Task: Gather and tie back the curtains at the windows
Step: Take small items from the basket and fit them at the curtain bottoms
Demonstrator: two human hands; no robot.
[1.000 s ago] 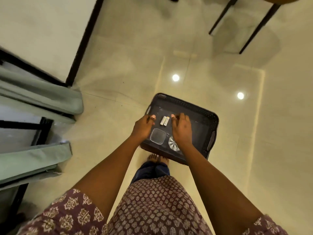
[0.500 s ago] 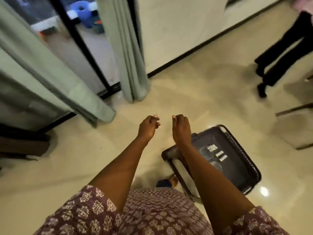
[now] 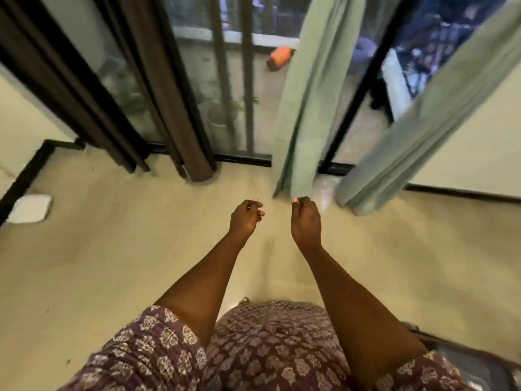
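White pad (image 3: 29, 208) on floor (image 3: 112, 263)

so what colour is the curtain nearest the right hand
Pale green curtain, clearest in the head view, just beyond the right hand.

Green curtain (image 3: 304, 108): soft matt woven cloth, falling in smooth folds. To its left, brown curtain (image 3: 180, 108): heavier, darker matt cloth. Behind both, window glass (image 3: 203, 88) was glossy, held in dark matt frames (image 3: 349, 108). Below the green curtain, the floor (image 3: 112, 249) was smooth cream tile with a faint sheen. The person's garment (image 3: 267, 348) was printed matt cotton-like cloth.
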